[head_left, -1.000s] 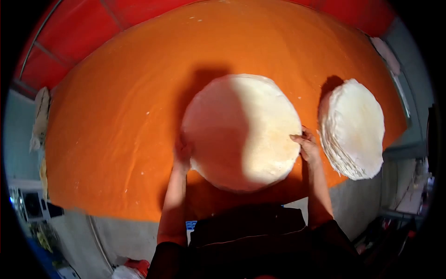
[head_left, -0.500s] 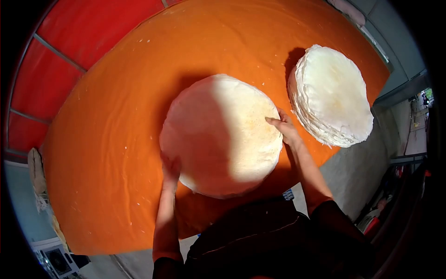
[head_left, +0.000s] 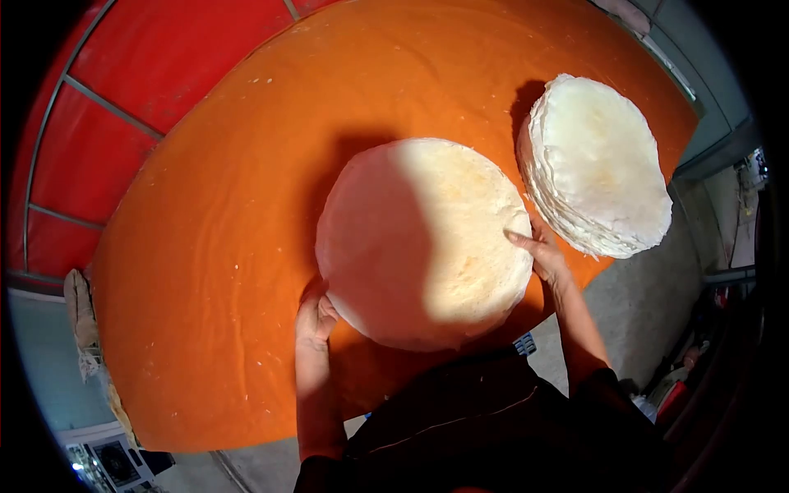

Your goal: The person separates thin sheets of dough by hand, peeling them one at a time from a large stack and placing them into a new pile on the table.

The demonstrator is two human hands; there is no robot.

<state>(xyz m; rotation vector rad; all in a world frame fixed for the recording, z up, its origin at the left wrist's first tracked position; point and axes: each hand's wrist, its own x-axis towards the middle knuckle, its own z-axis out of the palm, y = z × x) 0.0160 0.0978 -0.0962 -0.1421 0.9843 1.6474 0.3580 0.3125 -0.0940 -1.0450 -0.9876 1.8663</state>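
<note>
A thick round of thin, pale flatbreads [head_left: 472,222] lies in front of me, its left half in shadow. My right hand [head_left: 542,252] grips its right edge, thumb on the top face and the other fingers round the side. At the lower left edge, my left hand [head_left: 316,315] has its fingers curled against the rim, partly shaded; their tips are hidden. Just to the right stands a second stack of flatbreads [head_left: 598,164], with ragged layered edges, and neither hand touches it.
An orange cloth [head_left: 205,246] covers the wide surface under both stacks, with small crumbs scattered on it. Red panels with a metal frame [head_left: 115,103] rise behind at the left. Grey floor [head_left: 625,304] shows past the right edge. A rolled cloth [head_left: 82,320] lies at the left edge.
The flatbreads between my hands have shifted right, nearer the other stack. My right hand moved along with them, and my left hand sits lower on the rim. The view has shifted slightly.
</note>
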